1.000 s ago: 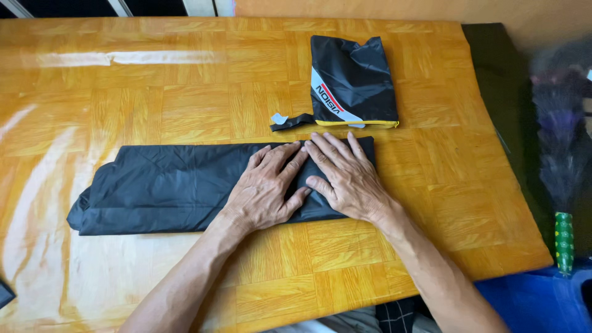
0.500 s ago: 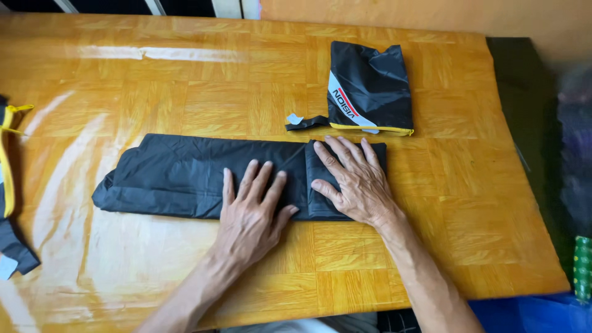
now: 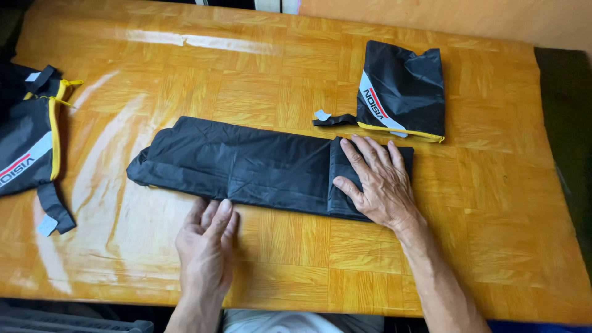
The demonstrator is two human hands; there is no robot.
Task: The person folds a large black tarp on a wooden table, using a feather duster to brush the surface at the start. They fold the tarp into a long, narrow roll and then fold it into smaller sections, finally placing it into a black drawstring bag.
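Your right hand (image 3: 379, 182) is pressing flat, fingers spread, on the folded right end of the black garment (image 3: 246, 163) lying lengthwise mid-table (image 3: 154, 74). Your left hand (image 3: 206, 243) is resting open at its near edge, fingertips just touching — holding nothing. A black pouch (image 3: 404, 92) is sitting just beyond the garment, its strap (image 3: 333, 119) trailing left; another garment (image 3: 31, 139) is lying at the table's left edge — well apart.

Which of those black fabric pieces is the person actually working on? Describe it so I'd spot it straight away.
Look at the middle of the wooden table. The long folded black garment lies there crosswise, the right hand flat on its right end, the left hand at its near edge. Unlike the pouch behind and the piece at the left edge, it shows no yellow trim or stripes.
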